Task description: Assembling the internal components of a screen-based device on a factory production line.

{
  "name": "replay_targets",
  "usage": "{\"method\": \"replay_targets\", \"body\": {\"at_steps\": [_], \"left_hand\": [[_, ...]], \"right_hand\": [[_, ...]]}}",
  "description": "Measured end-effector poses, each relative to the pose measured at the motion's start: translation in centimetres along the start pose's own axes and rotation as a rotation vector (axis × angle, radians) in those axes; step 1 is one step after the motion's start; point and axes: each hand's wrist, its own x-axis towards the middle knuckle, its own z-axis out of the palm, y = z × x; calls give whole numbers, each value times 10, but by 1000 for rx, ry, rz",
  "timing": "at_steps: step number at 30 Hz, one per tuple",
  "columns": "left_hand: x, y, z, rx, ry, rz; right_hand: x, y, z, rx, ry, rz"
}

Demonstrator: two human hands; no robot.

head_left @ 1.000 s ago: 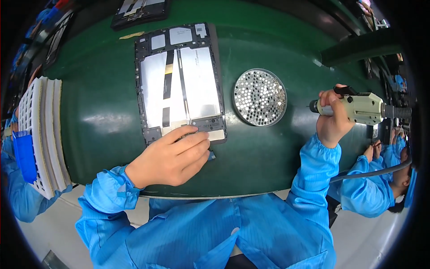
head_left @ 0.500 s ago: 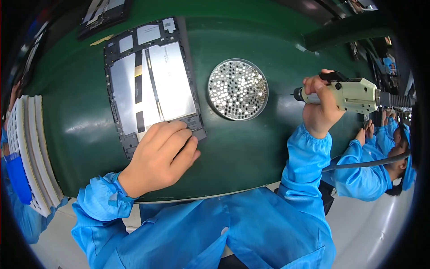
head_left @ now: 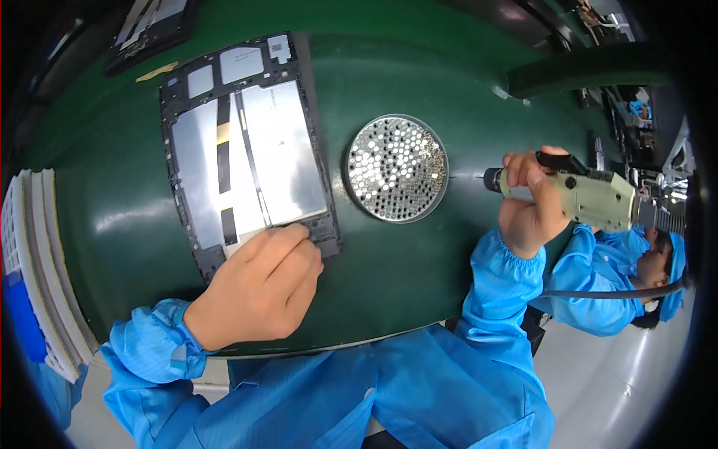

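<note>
An opened tablet (head_left: 288, 161) with a black frame and broad silver panels lies face up at left centre on the green table. My left hand (head_left: 258, 288) rests over its lower end, fingers curled and close together; the fingertips are hidden, so what they pinch, if anything, cannot be seen. Held in my right hand (head_left: 535, 202) is a pale green electric screwdriver (head_left: 598, 200), lying almost level, its dark tip end pointing left. Between the tablet and the screwdriver sits a round metal dish (head_left: 396, 168), its face dotted with holes and small shiny pieces, probably screws.
Pale stacked trays (head_left: 52, 269) with a blue piece (head_left: 24, 318) stand at the left edge. Another opened device (head_left: 153, 30) lies at the far left, near a yellow strip (head_left: 157, 72). A dark cable (head_left: 598, 293) runs at right, where a co-worker in blue (head_left: 598, 280) sits.
My left hand's fingers have drawn closer together at the tablet's lower end. My right hand and the screwdriver have come slightly nearer, tool tilted more. The whole view has shifted a little.
</note>
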Motion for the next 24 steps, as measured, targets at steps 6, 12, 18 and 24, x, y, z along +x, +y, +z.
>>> {"method": "replay_targets", "body": {"at_steps": [6, 12, 18, 24], "left_hand": [[4, -19, -14, 5, -168, 110], [2, -19, -13, 8, -260, -34], [3, -31, -4, -70, -209, -25], [4, -33, -4, -111, -209, -72]], "right_hand": [[-8, -22, 26, 95, -137, -25], [-10, -11, 47, 184, -232, 48], [-11, -2, 49, 175, -245, 79], [-10, 2, 49, 160, -257, 106]]}}
